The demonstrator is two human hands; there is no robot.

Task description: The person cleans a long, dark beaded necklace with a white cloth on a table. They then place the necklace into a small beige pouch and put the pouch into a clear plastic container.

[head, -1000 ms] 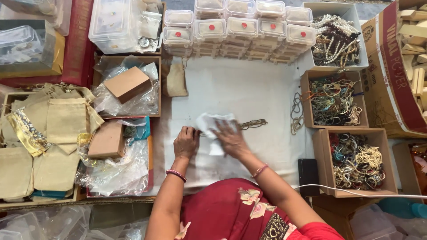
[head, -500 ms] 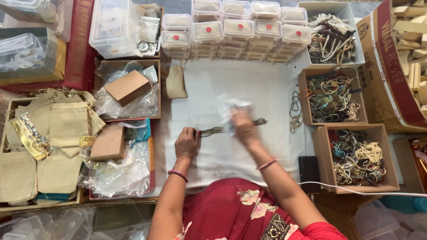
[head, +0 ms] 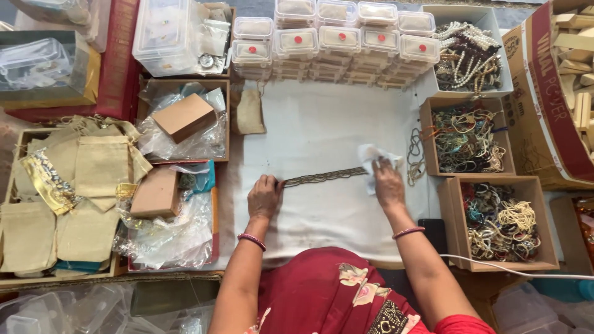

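A thin bundle of dull brass-coloured metal chains (head: pixel 323 177) is lying stretched out on the white cloth work surface (head: pixel 322 117), directly in front of the person. Its long axis is running left to right, tilting slightly upward toward the right end.

The left hand (head: pixel 264 196) is pinching the left end of the bundle against the cloth, fingers curled closed on it. The right hand (head: pixel 388 184) is sitting at the opposite, right end, clasping a crumpled white wiping cloth (head: pixel 375 156) that is covering the chain tips there; whether the fingers are also gripping the chain beneath the cloth cannot be told.

So each hand is holding one end, and the bundle is spanning the gap between them, taut-looking. The left hand is nearer the body; the right hand is reaching further out, close to a loose coil of cord (head: pixel 413 156) and an open cardboard box of mixed bead strings (head: pixel 465 137).
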